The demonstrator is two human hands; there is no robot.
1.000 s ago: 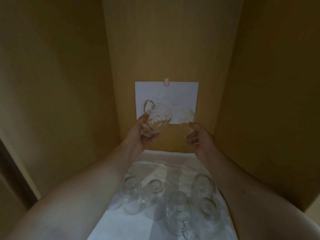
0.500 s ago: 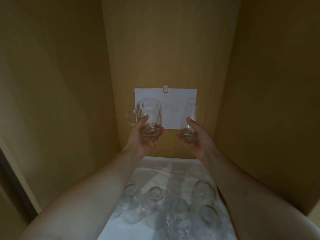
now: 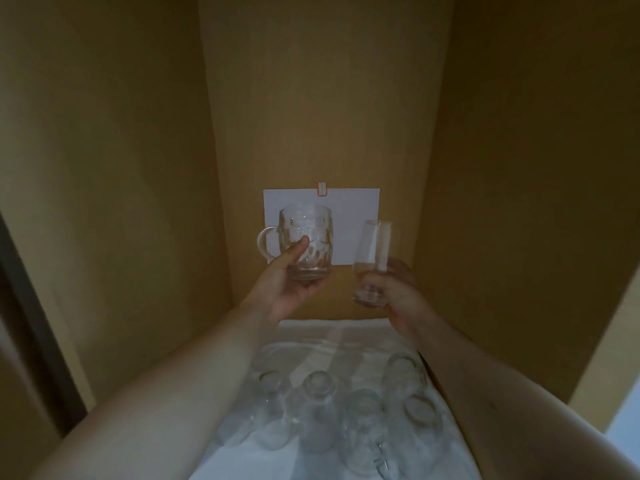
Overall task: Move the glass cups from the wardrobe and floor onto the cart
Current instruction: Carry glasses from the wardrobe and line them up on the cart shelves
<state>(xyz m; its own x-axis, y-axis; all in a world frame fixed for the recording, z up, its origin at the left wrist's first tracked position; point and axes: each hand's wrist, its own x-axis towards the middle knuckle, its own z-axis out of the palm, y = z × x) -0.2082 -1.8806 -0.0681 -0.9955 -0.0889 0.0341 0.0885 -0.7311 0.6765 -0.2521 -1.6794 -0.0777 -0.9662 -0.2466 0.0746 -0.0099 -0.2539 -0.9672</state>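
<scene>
Head view: my left hand (image 3: 287,289) cups the heavy dimpled mug (image 3: 304,242); my right hand (image 3: 391,289) pinches the slim, fragile tumbler (image 3: 372,261) low, grip tight on slick glass.

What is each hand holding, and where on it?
Left hand grips the handled mug round its lower body; right hand grips the tall glass near its base.

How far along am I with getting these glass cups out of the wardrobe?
Done: nothing shown; the cart is out of view. In hand: left hand holds a dimpled glass mug with a handle, right hand a tall slim glass. Left: about five upturned clear glasses on the white cloth.
</scene>
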